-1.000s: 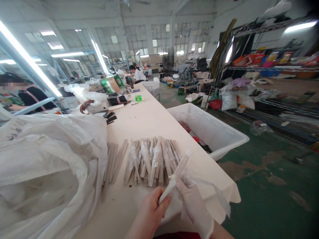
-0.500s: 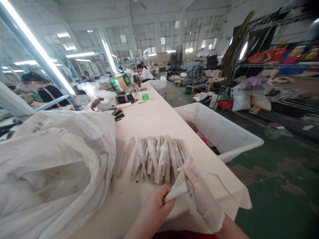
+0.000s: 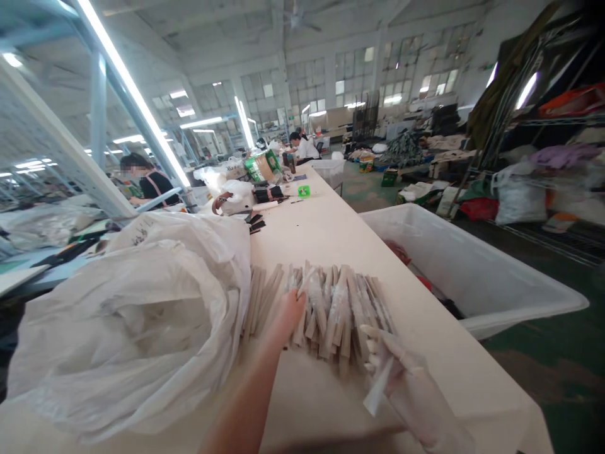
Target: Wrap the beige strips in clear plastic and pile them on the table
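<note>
Flat beige strips, some wrapped in clear plastic, lie in a fanned pile (image 3: 338,309) on the pale table (image 3: 307,233). My bare left hand (image 3: 289,310) reaches over the left part of the pile, its fingers closed round a wrapped bundle. My right hand (image 3: 385,359), in a whitish glove, is beside the pile's right end with curled fingers round a piece of clear plastic (image 3: 378,388) that hangs below them. Left of the pile lie several unwrapped strips (image 3: 261,296), next to a large open white sack (image 3: 108,353).
A white plastic tub (image 3: 472,265) stands along the table's right side. Farther up the table are white bags (image 3: 236,197), black pieces and a green box (image 3: 303,191). A person (image 3: 154,183) works at the left; another sits far back. Wire shelves stand at right.
My left hand has moved forward and left to the pile, away from my right hand. The bundle between both hands has left the right hand. The view has turned left.
</note>
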Tool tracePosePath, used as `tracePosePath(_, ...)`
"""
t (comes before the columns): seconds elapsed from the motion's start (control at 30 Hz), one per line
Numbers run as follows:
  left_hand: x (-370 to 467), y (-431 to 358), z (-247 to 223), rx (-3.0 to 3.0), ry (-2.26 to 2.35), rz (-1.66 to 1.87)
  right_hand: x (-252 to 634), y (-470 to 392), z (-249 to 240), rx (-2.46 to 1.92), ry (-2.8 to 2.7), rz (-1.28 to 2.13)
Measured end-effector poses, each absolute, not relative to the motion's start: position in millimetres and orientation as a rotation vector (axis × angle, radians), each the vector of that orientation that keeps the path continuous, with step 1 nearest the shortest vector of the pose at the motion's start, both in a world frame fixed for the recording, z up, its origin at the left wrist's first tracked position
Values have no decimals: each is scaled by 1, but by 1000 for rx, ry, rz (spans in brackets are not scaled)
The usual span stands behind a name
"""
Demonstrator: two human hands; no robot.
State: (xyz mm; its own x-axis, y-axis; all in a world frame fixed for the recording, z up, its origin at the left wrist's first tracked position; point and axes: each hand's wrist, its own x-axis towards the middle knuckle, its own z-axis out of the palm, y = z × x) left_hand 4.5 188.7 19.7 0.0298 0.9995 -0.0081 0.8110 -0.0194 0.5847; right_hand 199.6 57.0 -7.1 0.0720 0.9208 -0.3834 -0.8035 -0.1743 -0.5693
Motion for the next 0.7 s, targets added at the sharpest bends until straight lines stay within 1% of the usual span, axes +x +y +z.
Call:
tracePosePath(0.13,3,200,13,1932,1838,553,203,57,-2,-788,-133,1538)
tracePosePath(0.27,10,168,25,2016,1740,593,199,63,3,-752,-139,1550)
tracePosePath(0.43,45,113,29,1932,1236,417,187,66,-2,-762,-304,1501)
tracePosePath(0.5,58,105,27,1840,1133,393,187,62,-2,-765,-385,1471)
tracePosePath(0.6,64,105,29,1784,1143,443,191,54,0,-767,-476,1440)
tracePosePath(0.7,63,108,36,1840,1206,480,192,46,-2,-858,-503,1449)
